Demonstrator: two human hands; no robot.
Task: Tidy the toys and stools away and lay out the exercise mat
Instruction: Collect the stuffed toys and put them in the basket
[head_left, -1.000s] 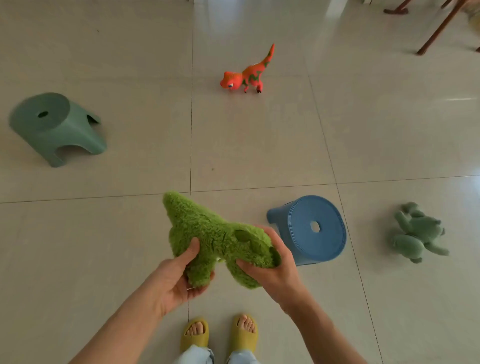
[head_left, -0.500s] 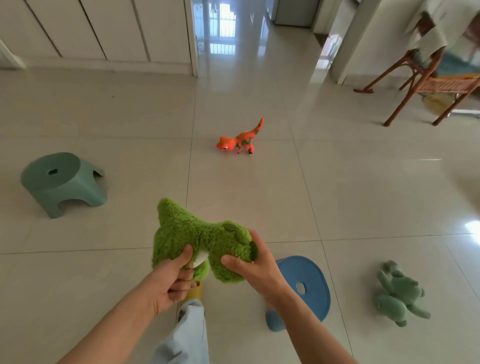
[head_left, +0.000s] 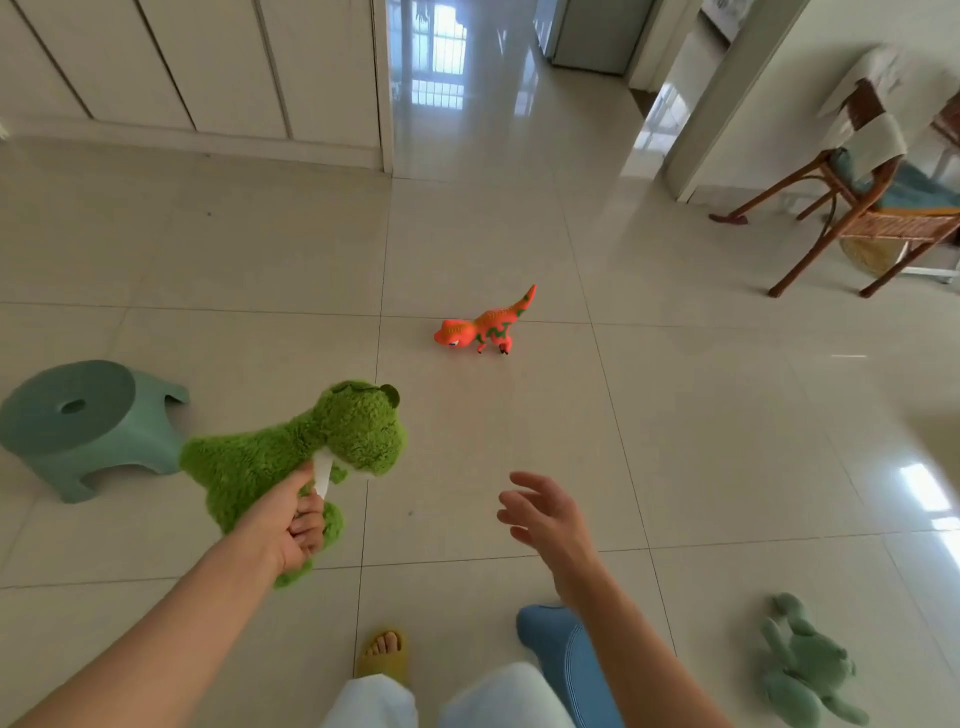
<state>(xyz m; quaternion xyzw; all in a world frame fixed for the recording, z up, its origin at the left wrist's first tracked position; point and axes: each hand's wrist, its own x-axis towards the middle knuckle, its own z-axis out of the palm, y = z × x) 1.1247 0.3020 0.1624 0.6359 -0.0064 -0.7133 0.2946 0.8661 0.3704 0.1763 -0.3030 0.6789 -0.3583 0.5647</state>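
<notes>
My left hand (head_left: 288, 525) grips a fluffy green plush dinosaur (head_left: 306, 452) by its lower body and holds it above the floor. My right hand (head_left: 545, 514) hovers empty, fingers spread, stretched toward the floor ahead. An orange plastic dinosaur (head_left: 485, 325) stands on the tiles farther ahead. A green stool (head_left: 83, 426) sits at the left. A blue stool (head_left: 566, 660) lies by my right leg, partly hidden by my forearm. A dull green soft toy (head_left: 805, 670) lies at the lower right.
White cupboard doors (head_left: 182, 67) line the back left wall. A doorway (head_left: 467, 78) opens into a corridor at the back. A rattan chair (head_left: 878, 208) with cloth over it stands at the right. My feet wear yellow slippers (head_left: 382, 652).
My right hand has let go of the plush dinosaur and reached forward. The left hand alone now holds it, swung to the left. The view has tilted up and moved forward.
</notes>
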